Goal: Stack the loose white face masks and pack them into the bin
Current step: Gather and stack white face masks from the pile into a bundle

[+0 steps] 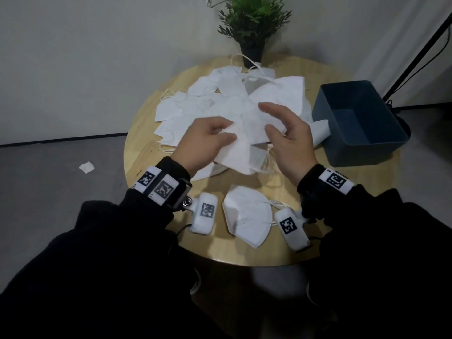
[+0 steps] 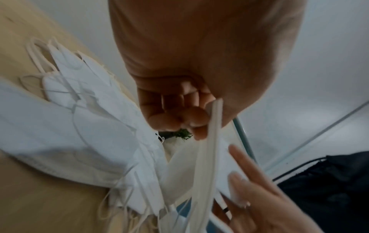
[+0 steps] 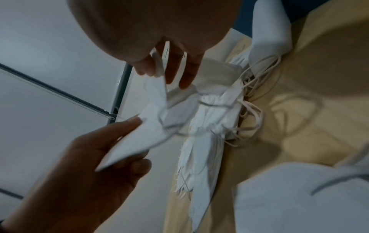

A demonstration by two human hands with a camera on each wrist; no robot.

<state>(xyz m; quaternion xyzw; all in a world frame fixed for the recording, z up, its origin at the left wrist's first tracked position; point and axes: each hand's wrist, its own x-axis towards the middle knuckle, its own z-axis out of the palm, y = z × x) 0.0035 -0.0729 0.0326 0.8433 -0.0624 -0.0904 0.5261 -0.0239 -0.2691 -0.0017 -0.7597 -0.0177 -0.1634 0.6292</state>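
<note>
Loose white face masks (image 1: 220, 99) lie in a heap across the round wooden table (image 1: 330, 187). My left hand (image 1: 226, 133) pinches one white mask (image 1: 242, 150) by its corner and holds it just above the heap. In the left wrist view its curled fingers (image 2: 191, 119) clamp the mask's edge (image 2: 207, 157). My right hand (image 1: 265, 118) is at the mask's right side, fingers fairly straight and touching it, the mask's tip between thumb and fingers (image 3: 177, 74). The dark blue bin (image 1: 367, 152) stands empty at the right. A small stack of masks (image 1: 247, 216) lies near the front edge.
A potted plant (image 1: 253, 25) stands at the table's back edge behind the heap. One mask (image 1: 320, 133) leans against the bin's left wall. A scrap of white paper (image 1: 86, 166) lies on the grey floor to the left. A black stand leg (image 1: 415, 52) rises behind the bin.
</note>
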